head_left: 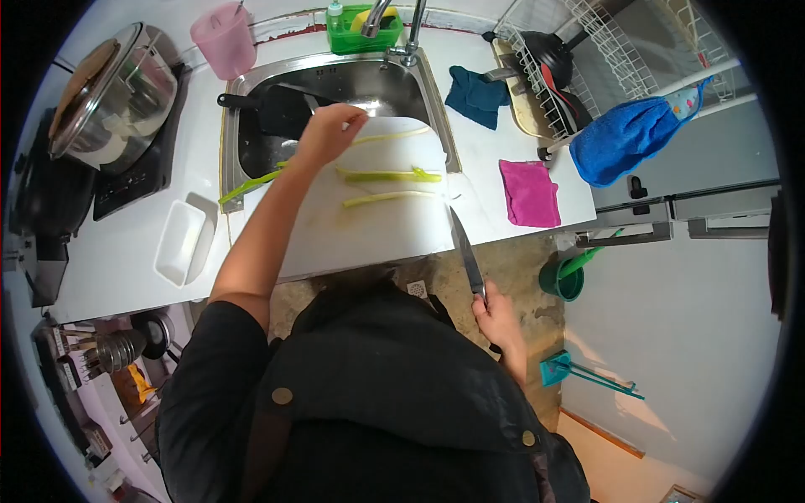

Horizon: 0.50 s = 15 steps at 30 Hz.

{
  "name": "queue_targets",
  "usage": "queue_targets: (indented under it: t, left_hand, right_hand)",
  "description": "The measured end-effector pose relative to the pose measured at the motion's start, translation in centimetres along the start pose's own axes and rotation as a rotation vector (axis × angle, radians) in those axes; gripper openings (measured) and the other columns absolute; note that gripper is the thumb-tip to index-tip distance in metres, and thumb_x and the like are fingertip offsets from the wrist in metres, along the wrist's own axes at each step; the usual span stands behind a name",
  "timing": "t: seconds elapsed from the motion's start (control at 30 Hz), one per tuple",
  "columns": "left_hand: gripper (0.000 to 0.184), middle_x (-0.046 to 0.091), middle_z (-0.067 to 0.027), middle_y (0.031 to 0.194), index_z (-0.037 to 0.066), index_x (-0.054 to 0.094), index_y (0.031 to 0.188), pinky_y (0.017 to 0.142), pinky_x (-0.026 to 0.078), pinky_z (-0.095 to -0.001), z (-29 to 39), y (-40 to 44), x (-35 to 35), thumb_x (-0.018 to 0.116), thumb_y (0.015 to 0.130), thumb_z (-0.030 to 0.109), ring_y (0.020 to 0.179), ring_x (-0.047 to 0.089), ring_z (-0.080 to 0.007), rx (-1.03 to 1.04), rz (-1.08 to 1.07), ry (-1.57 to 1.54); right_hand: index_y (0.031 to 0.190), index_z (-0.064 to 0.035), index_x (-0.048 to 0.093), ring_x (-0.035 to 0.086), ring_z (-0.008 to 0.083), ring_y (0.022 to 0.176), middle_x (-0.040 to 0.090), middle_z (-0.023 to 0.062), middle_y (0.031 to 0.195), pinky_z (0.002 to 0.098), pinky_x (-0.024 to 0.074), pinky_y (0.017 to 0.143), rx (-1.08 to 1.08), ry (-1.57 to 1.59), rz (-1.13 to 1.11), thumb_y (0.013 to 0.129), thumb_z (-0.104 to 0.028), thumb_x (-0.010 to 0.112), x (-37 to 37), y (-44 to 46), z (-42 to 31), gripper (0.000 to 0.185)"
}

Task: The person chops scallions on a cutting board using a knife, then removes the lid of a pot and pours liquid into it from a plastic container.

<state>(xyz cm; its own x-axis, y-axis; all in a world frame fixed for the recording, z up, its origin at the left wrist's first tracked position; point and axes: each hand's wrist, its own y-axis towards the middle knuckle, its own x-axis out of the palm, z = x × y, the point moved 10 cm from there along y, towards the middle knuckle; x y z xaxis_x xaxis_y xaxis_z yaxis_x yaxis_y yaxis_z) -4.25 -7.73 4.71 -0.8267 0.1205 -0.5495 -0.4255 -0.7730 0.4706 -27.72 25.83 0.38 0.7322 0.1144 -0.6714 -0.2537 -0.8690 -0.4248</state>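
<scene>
White counter [117, 272], knife [470, 260] over front edge, beside board [394, 230]

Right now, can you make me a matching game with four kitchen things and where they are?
Things:
1. knife
2. pink cloth
3. white tub
4. green basket

Places:
A. on the counter, left of the cutting board
B. beside the faucet
C. in the right hand
D. on the counter, right of the cutting board

Pairs: 1-C, 2-D, 3-A, 4-B
</scene>
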Motion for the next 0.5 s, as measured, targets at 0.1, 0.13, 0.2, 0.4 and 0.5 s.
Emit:
queue_targets:
  t: [0.1, 0.13, 0.2, 0.4, 0.5]
  left_hand:
    - [0.017, 0.070, -0.0132, 0.087, 0.003, 0.071, 0.095, 0.070, 0.053, -0.0326, -0.7, -0.2, -1.2, 0.070, 0.084, 0.016, 0.076, 0.067, -0.0262, -0.038, -0.033, 0.094]
    - [0.016, 0.070, -0.0132, 0.088, 0.003, 0.071, 0.094, 0.069, 0.053, -0.0324, -1.0, -0.6, -0.9, 0.069, 0.084, 0.015, 0.076, 0.067, -0.0255, -0.075, -0.116, 0.124]
    - [0.015, 0.070, -0.0132, 0.088, 0.003, 0.071, 0.094, 0.068, 0.053, -0.0321, -1.5, -1.4, -0.7, 0.068, 0.084, 0.014, 0.075, 0.066, -0.0247, -0.118, -0.199, 0.162]
    - [0.014, 0.068, -0.0108, 0.083, 0.004, 0.071, 0.090, 0.068, 0.052, -0.0346, 0.7, -2.0, 1.4, 0.071, 0.081, 0.015, 0.076, 0.064, -0.0255, -0.014, -0.141, 0.061]
    - [0.015, 0.066, -0.0102, 0.084, 0.005, 0.070, 0.088, 0.074, 0.051, -0.0369, 2.5, -3.2, 5.2, 0.072, 0.078, 0.015, 0.082, 0.063, -0.0281, 0.090, -0.281, 0.004]
  right_hand:
    - [0.090, 0.0009, 0.049, 0.059, 0.0443, 0.067, 0.058, 0.0265, 0.070, 0.0478, 0.0452, 0.061, -0.059, -0.046, 0.076, 0.088, -0.017, 0.054, -1.3, 0.3, -0.2, 0.019]
    - [0.090, 0.0008, 0.049, 0.059, 0.0447, 0.067, 0.058, 0.0266, 0.069, 0.0477, 0.0452, 0.061, -0.046, -0.022, 0.061, 0.087, -0.017, 0.053, -1.1, 0.5, -0.1, 0.018]
    - [0.090, 0.0008, 0.049, 0.058, 0.0451, 0.067, 0.058, 0.0266, 0.069, 0.0477, 0.0451, 0.061, -0.037, 0.007, 0.037, 0.087, -0.017, 0.053, -0.7, 0.7, -0.8, 0.018]
    - [0.090, 0.0004, 0.048, 0.059, 0.0449, 0.068, 0.057, 0.0258, 0.068, 0.0484, 0.0445, 0.061, -0.103, -0.127, 0.000, 0.088, -0.018, 0.052, -0.2, 1.7, -3.1, 0.019]
    - [0.089, 0.0003, 0.047, 0.058, 0.0450, 0.068, 0.057, 0.0254, 0.067, 0.0491, 0.0435, 0.061, -0.180, -0.092, 0.015, 0.088, -0.018, 0.051, 0.1, 2.0, -3.8, 0.019]
